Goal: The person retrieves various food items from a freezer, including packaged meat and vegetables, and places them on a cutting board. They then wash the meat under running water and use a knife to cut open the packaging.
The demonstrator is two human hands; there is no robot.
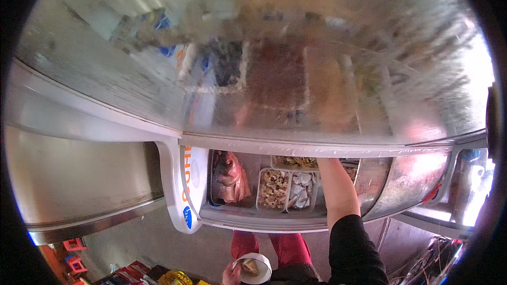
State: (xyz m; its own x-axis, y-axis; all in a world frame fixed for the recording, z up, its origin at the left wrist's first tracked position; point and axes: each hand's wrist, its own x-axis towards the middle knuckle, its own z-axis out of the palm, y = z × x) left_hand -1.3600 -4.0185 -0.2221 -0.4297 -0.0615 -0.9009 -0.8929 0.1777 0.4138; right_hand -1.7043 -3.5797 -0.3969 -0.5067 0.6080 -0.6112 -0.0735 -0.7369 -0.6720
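Observation:
My left hand point(228, 276) grips a white bowl point(267, 270) at its left rim, low in the picture. A pale brown piece of food point(249, 266) lies inside it. My bare right forearm point(340, 192), black-sleeved below the elbow, reaches into a glass-fronted refrigerated display case; the hand is hidden behind the case's frame and fogged glass. Left of this arm, inside the case, are a red fish head point(231, 180) in a tray, a clear container of small brownish shellfish-like pieces point(273, 189), and another with silvery-white pieces point(303, 190).
A white frame rail point(257, 145) with water drops crosses above the opening. Fogged glass point(277, 67) fills the upper view, its contents blurred. The case's white side post point(174, 190) bears writing. Red plastic stools point(75, 263) and a yellow item point(174, 277) lie lower left.

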